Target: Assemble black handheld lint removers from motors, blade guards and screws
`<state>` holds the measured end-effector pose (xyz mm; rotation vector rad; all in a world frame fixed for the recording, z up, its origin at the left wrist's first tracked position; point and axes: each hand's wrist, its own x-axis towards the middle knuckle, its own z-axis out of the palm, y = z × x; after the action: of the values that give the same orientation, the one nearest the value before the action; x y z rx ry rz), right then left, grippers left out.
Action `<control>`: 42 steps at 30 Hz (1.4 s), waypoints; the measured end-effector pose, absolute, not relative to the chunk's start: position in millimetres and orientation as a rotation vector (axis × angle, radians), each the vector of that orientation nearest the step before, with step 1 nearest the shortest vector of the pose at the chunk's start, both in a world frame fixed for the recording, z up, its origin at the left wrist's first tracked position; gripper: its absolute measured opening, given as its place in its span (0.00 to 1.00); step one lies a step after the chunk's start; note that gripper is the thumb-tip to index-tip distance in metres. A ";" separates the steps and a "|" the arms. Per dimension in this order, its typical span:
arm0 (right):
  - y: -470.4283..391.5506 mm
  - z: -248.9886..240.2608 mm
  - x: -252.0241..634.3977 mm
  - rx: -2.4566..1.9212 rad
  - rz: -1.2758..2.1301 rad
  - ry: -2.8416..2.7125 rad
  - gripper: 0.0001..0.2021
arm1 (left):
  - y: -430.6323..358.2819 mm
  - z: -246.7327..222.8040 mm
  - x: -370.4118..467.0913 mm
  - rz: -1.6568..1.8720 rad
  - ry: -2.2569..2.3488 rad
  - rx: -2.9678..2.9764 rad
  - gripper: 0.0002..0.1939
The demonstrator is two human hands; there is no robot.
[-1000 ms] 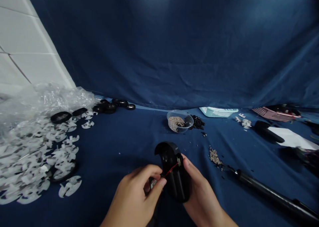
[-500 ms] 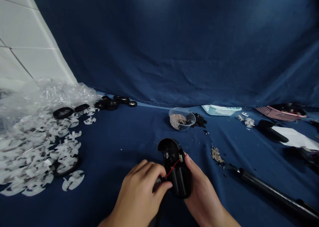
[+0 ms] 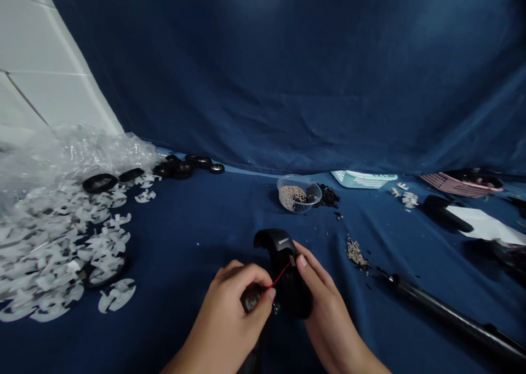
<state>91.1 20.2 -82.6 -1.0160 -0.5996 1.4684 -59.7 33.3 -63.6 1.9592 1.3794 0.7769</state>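
Note:
My right hand (image 3: pixel 326 300) is closed round the right side of a glossy black plastic housing (image 3: pixel 296 297), which has a curved, arched top bearing small pale lettering. A thin red wire (image 3: pixel 281 274) runs from a small connector (image 3: pixel 292 260) near my right thumb across the housing's opening. With thumb and forefinger, my left hand (image 3: pixel 228 314) pinches the wire's other end. A dark rounded part (image 3: pixel 250 298) shows inside the curl of my left fingers; its kind is unclear. Below it, another dark shape is mostly hidden by the left hand.
Beyond the hands stands a clear tub (image 3: pixel 299 193) of small screws, beside black bits (image 3: pixel 327 196). At right lie a screw pile (image 3: pixel 355 252) and a black electric screwdriver (image 3: pixel 447 314). White plastic pieces (image 3: pixel 49 259) and black rings (image 3: pixel 99 183) cover the left. Baskets (image 3: pixel 364 180) stand behind.
The housing has tilted, so its arched top and lettering now show. My right fingers have come up behind its edge. My left hand still pinches the red wire.

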 end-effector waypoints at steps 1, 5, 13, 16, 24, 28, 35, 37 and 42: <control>20.3 -83.9 91.0 -1.031 1.452 -0.615 0.22 | 33.8 -63.0 -59.3 0.764 1.368 1.915 0.05; 19.6 -86.0 90.9 -1.065 1.418 -0.667 0.22 | 35.3 -60.2 -60.7 0.749 1.279 1.753 0.07; 18.6 -82.7 90.9 -1.027 1.449 -0.685 0.21 | 39.9 -55.6 -66.1 0.691 1.078 1.445 0.09; 17.8 -82.1 90.2 -1.009 1.464 -0.650 0.21 | 39.7 -55.0 -67.4 0.673 1.052 1.455 0.07; 17.2 -76.8 88.9 -0.912 1.587 -0.580 0.18 | 37.2 -55.6 -66.8 0.728 1.175 1.811 0.07; 18.6 -74.8 87.8 -0.878 1.599 -0.556 0.13 | 35.7 -64.9 -68.8 0.834 1.224 2.152 0.08; 17.7 -76.9 91.6 -0.926 1.661 -0.418 0.15 | 32.8 -67.1 -67.6 0.958 1.148 2.501 0.11; 17.8 -77.4 92.8 -0.925 1.691 -0.415 0.17 | 31.1 -63.2 -67.2 0.982 1.134 2.572 0.11; 17.4 -77.8 92.2 -0.865 1.691 -0.411 0.15 | 28.6 -55.9 -68.3 0.939 0.977 2.672 0.08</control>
<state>92.2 17.4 -77.8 -0.8646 -0.4111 1.6912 -68.3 28.6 -55.9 2.6718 0.9768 0.9389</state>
